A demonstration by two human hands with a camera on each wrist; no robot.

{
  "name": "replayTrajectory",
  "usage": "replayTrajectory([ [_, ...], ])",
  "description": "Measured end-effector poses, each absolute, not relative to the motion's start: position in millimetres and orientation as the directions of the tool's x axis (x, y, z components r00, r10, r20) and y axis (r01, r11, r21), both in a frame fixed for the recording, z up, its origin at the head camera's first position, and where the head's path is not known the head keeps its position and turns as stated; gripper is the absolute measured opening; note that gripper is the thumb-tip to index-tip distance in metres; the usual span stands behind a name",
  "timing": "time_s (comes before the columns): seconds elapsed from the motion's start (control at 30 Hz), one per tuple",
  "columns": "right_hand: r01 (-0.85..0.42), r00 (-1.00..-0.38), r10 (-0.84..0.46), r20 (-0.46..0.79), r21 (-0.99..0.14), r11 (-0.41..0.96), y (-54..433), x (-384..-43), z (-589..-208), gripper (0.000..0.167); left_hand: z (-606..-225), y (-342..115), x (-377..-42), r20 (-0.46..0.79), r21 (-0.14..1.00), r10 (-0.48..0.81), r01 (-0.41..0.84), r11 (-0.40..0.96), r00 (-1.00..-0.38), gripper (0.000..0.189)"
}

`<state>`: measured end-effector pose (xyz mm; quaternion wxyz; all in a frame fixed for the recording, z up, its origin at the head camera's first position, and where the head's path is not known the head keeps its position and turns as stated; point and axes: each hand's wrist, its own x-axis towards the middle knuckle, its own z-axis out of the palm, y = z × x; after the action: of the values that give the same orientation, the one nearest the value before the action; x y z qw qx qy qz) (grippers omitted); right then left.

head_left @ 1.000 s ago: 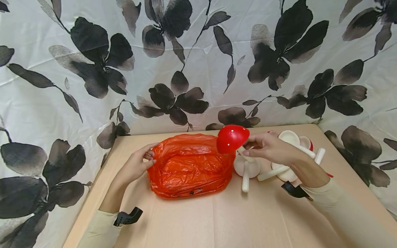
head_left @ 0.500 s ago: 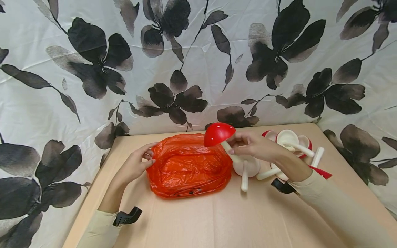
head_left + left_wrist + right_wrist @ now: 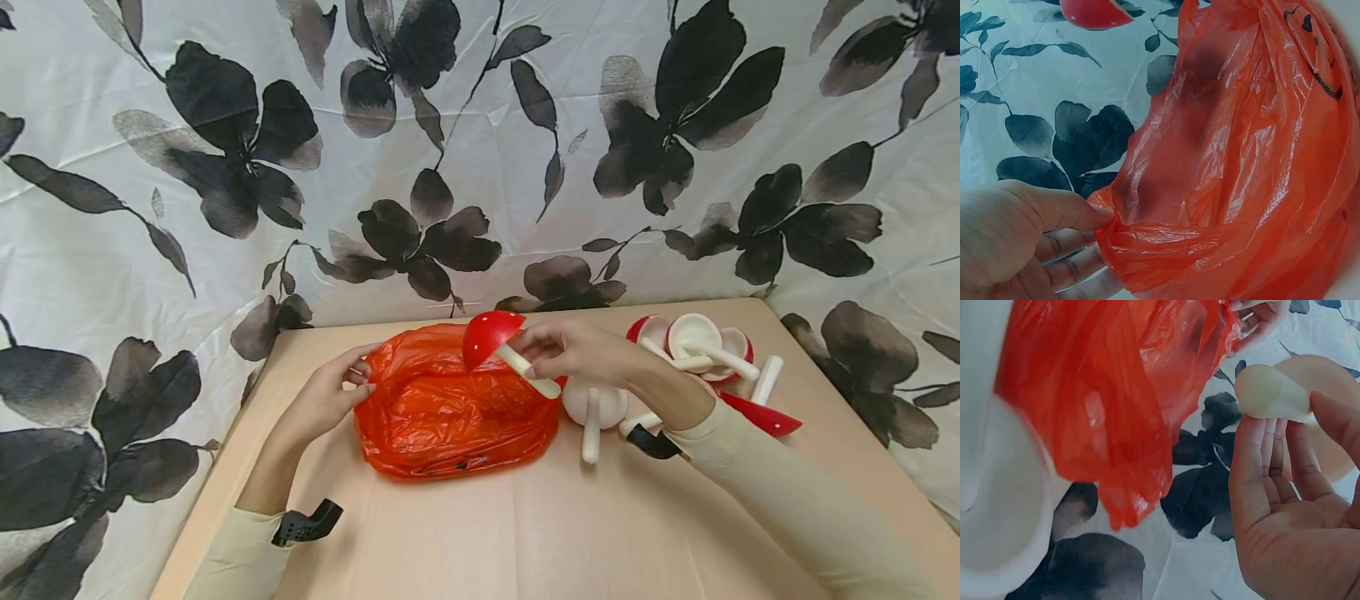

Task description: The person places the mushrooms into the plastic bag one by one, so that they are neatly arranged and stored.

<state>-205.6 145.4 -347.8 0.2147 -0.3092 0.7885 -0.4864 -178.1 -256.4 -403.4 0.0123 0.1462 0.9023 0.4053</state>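
Note:
In the head view my right hand (image 3: 573, 350) pinches the pale stem of a toy mushroom (image 3: 491, 337) with a red, white-dotted cap. The mushroom is tilted, cap to the left, over the right part of an orange plastic bag (image 3: 457, 417). The right wrist view shows the stem's rounded end (image 3: 1266, 394) between thumb and fingers. My left hand (image 3: 330, 396) pinches the bag's left edge, and the left wrist view has thumb and fingers on the bag's rim (image 3: 1107, 219). The bag's mouth faces up, and its film hangs in creases.
Right of the bag, one mushroom (image 3: 595, 404) lies cap down, stem toward the front. Several more mushrooms (image 3: 697, 337) are heaped at the table's back right, partly behind the right forearm. A floral cloth (image 3: 450, 125) hangs behind the wooden table (image 3: 450, 542).
My right hand has carried the mushroom leftward from beside the bag to over it, and its stem has swung toward the right. The left hand keeps its place on the bag.

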Motion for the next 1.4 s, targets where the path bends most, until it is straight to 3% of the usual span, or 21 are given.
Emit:
replayTrajectory([
  [0.27,-0.268,-0.671,-0.74,-0.048,-0.915,0.302,121.7,-212.2,-350.6,0.035,-402.7,-255.0,-178.5,0.105,0.728,0.274,0.261,0.634,-0.956,0.061],
  [0.53,-0.236,-0.661,-0.741,-0.114,-0.906,0.35,97.4,-213.6,-355.9,0.034,-401.9,-253.9,-179.3,0.089,0.74,0.266,0.242,0.627,-0.96,0.061],
  [0.87,-0.208,-0.628,-0.771,-0.11,-0.931,0.302,71.5,-222.3,-367.7,0.032,-402.3,-256.1,-178.1,0.07,0.753,0.246,0.213,0.622,-0.967,0.062],
  [1.4,-0.218,-0.606,-0.778,-0.169,-0.905,0.366,41.8,-229.8,-373.0,0.032,-407.1,-255.5,-180.1,0.093,0.743,0.252,0.236,0.627,-0.963,0.061],
])
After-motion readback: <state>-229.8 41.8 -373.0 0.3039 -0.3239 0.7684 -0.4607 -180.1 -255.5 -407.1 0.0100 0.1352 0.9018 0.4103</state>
